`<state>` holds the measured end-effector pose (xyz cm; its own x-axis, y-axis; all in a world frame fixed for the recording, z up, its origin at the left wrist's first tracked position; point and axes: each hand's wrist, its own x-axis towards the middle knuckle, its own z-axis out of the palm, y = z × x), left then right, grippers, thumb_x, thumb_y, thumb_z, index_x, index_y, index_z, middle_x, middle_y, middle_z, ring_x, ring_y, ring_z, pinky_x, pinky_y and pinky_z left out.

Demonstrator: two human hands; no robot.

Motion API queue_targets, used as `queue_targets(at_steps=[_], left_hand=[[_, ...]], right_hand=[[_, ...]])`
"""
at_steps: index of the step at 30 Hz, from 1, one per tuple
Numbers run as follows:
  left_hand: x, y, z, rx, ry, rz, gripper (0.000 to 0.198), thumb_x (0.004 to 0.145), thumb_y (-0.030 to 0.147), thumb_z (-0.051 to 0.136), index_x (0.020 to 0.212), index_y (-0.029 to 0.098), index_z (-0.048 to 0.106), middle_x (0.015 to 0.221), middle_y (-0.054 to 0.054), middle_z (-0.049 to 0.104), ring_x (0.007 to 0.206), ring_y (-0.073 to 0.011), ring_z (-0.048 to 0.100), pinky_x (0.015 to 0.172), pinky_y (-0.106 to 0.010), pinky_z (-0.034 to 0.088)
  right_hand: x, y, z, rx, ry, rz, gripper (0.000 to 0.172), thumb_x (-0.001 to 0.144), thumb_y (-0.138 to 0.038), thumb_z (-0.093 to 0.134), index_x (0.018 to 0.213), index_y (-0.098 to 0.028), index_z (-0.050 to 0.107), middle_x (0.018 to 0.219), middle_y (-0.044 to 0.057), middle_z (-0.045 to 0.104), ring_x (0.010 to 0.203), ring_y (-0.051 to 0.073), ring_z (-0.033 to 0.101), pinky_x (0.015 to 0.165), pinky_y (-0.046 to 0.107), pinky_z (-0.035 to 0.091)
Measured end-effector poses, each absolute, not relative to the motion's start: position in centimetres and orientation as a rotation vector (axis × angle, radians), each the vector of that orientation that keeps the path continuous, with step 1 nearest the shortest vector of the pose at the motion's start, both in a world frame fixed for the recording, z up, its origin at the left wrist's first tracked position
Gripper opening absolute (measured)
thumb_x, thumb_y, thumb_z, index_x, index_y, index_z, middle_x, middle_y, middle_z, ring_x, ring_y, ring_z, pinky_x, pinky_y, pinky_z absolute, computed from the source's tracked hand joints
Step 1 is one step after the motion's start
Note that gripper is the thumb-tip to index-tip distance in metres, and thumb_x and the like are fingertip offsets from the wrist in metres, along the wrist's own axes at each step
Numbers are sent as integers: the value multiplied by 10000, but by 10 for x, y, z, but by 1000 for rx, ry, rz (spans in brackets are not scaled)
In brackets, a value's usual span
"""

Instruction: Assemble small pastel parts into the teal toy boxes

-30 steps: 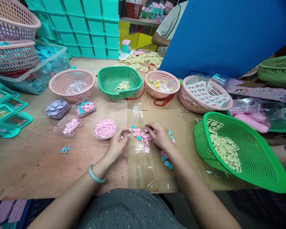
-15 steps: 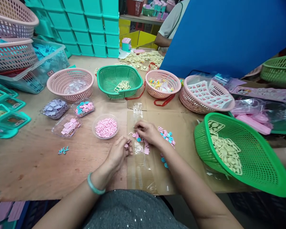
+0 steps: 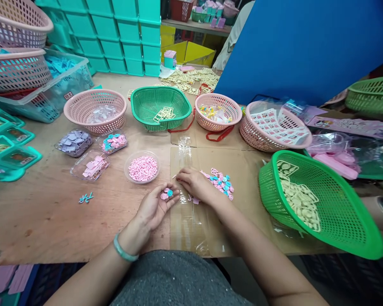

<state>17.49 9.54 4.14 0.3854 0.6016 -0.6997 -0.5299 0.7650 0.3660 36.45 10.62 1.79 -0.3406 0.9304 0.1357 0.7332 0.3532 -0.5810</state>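
Observation:
My left hand [image 3: 155, 206] lies palm up on the table, its fingers cupped under a few small pink and blue plastic discs [image 3: 166, 194]. Just to its right, my right hand [image 3: 194, 183] rests knuckles up on a clear plastic sheet [image 3: 187, 221], fingertips pressed down on small pieces at the sheet's left part. A scatter of pink and blue discs [image 3: 221, 180] lies beside that hand's wrist. A clear round dish of pink pieces [image 3: 142, 167] stands just above my left hand.
Pink baskets [image 3: 95, 109] [image 3: 217, 111] [image 3: 274, 127] and a green basket [image 3: 160, 106] line the back. A tilted green basket of cream parts [image 3: 319, 204] sits at right. Small clear trays [image 3: 91, 165] and teal boxes [image 3: 9, 148] are at left. A blue board [image 3: 306, 46] stands behind; another person's sleeve [image 3: 231, 40] shows beyond it.
My left hand has turned palm up with discs gathered in it. My right hand has slid left across the sheet, uncovering the disc scatter on its right. The far person has shifted behind the board.

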Motion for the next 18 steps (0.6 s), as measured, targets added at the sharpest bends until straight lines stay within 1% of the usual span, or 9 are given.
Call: queue_targets(at_steps=[2,4,6,9,11,14,16,18], left_hand=[[173,94,43,75,937,724,265,953,104,468,810,90,690,824,-118,729,757,-178,722,748,-300,613],[172,93,44,70,933,740,256,952,113,474,825,90,695,848,-124,736,765,-180,725,749,-299,614],[173,92,45,69,890,737,253,965,161,478,866,97,702,886,-130,742,795,-190,731,768,-314,615],[176,91,44,41,762,672,289,994,267,466,954,108,704,918,-135,740,835,-210,731,795,-352,618],[177,91,40,8,731,631,277,992,268,477,949,107,698,904,-133,735,815,-203,726,741,-320,616],[177,91,34,-26,773,615,244,977,208,496,875,100,688,854,-126,725,739,-169,706,610,-233,579],[176,91,33,-36,798,614,263,981,194,481,844,95,683,816,-126,716,702,-159,695,586,-221,568],[175,90,35,-35,823,612,292,991,196,459,831,93,681,786,-126,709,684,-164,697,606,-241,582]], right_hand=[[367,110,17,-1457,-2020,695,134,902,-119,620,922,-193,730,940,63,715,908,182,661,842,330,530],[370,110,21,-1485,-1759,785,80,882,-182,658,930,-193,721,939,47,716,868,169,669,807,315,540],[370,104,30,-1466,-1549,884,116,877,-270,674,957,-197,714,947,39,718,845,165,680,775,308,555],[368,88,45,-1349,-1573,1017,200,908,-340,641,1051,-221,713,1056,50,718,905,168,693,816,324,568],[370,79,50,-1392,-1681,895,205,934,-317,612,1094,-236,710,1090,58,714,933,177,685,854,351,560],[377,71,42,-1560,-1920,550,200,918,-285,658,1106,-235,706,1061,83,724,957,232,650,878,424,526],[381,68,31,-1596,-2116,412,209,908,-279,685,1112,-238,703,1077,98,726,999,267,620,902,459,495],[383,68,19,-1607,-2187,333,167,945,-262,631,1094,-235,703,1044,98,729,983,267,610,894,453,482]])
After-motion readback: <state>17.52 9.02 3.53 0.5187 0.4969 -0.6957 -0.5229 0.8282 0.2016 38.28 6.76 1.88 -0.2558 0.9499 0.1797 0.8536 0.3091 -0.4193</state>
